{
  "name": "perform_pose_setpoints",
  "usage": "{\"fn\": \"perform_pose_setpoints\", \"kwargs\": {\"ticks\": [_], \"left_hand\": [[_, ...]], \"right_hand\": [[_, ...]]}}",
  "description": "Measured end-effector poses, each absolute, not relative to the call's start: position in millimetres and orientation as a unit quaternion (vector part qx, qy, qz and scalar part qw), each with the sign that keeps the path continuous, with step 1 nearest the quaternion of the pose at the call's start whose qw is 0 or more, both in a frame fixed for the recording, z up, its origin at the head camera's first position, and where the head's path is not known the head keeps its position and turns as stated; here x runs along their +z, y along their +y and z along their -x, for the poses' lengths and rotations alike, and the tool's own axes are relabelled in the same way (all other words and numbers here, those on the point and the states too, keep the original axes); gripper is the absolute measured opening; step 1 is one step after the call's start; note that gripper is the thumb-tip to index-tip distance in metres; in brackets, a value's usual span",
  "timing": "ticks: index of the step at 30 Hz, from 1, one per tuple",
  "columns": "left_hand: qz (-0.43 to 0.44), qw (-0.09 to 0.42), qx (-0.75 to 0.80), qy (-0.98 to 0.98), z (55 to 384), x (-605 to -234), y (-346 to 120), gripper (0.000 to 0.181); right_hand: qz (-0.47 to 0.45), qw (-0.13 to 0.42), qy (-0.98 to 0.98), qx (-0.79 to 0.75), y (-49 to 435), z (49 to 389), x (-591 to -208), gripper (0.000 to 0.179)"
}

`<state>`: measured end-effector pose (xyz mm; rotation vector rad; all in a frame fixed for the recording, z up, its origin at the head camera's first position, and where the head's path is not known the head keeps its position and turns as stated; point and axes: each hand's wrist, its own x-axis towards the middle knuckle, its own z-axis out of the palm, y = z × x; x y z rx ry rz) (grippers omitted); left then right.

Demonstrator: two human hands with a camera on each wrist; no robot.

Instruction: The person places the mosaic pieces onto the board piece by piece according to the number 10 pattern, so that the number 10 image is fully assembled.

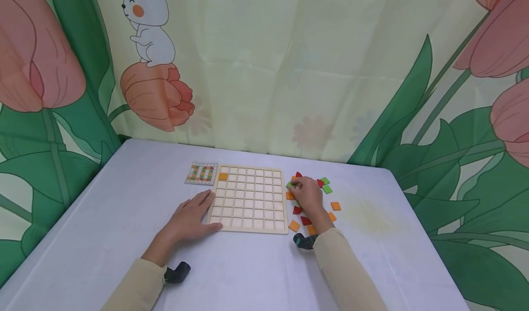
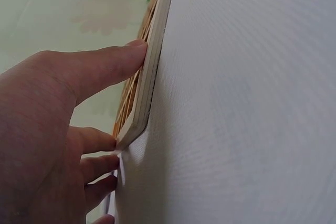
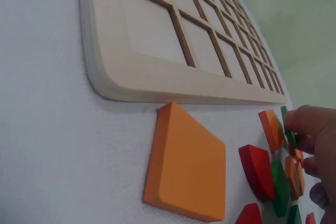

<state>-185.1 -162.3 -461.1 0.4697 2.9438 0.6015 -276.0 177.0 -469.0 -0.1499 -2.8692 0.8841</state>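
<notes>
A wooden grid board (image 1: pixel 252 231) lies on the table with one orange square tile (image 1: pixel 223 176) in a cell near its far left corner. My left hand (image 1: pixel 188 219) rests at the board's near left corner, thumb on the front edge and spread fingers along the left side. Just right of the board, my right hand (image 1: pixel 309 194) pinches a green tile (image 3: pixel 288 127) between thumb and fingers, among the loose pieces. Close to it are an orange tile (image 1: pixel 290 195) and a red rounded piece (image 1: pixel 297 210). The hand partly hides the pile.
A small patterned card (image 1: pixel 201 173) lies left of the board. Several loose orange, red and green pieces spread right of the board, among them an orange square (image 1: pixel 336 206) and a green square (image 1: pixel 327 189). A printed curtain (image 1: pixel 264 72) hangs behind the white-covered table (image 1: pixel 248 274).
</notes>
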Motion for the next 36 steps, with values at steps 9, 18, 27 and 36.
{"fn": "perform_pose_setpoints", "kwargs": {"ticks": [9, 18, 27, 36], "left_hand": [[-0.153, 0.051, 0.196, 0.967, 185, -459, -162, 0.092], [-0.151, 0.053, 0.194, 0.968, 186, -461, -162, 0.093], [-0.148, 0.058, 0.192, 0.968, 184, -461, -161, 0.092], [-0.149, 0.047, 0.19, 0.969, 184, -462, -161, 0.092]], "right_hand": [[0.003, 0.055, -0.946, 0.32, 169, 276, -461, 0.023], [-0.028, 0.048, -0.944, 0.325, 159, 276, -459, 0.021], [-0.047, 0.056, -0.94, 0.334, 148, 278, -466, 0.017], [-0.071, 0.062, -0.933, 0.346, 133, 284, -468, 0.013]]}}
